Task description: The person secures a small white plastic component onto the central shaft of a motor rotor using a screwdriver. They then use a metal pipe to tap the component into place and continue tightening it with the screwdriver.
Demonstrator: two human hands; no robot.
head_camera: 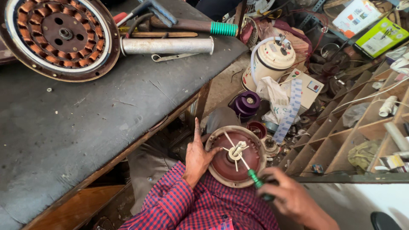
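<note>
Round maroon motor cover [235, 156] on lap, beside workbench [85, 127]. Left hand [197, 156] flat against rim, bracing, nothing gripped. Right hand [289, 196] clenched around green-handled screwdriver [251, 172], tip at hub. Risk: tip slips, cover tilts, gouges 1 bracing palm.

dark workbench [85, 127] w/ wood edge, wooden shelf compartments [362, 127], cluttered floor [221, 85]

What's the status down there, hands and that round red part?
Left hand steadies red motor cover by its rim. Right hand grips green screwdriver, tip at centre hub. Nothing blocking.
</note>
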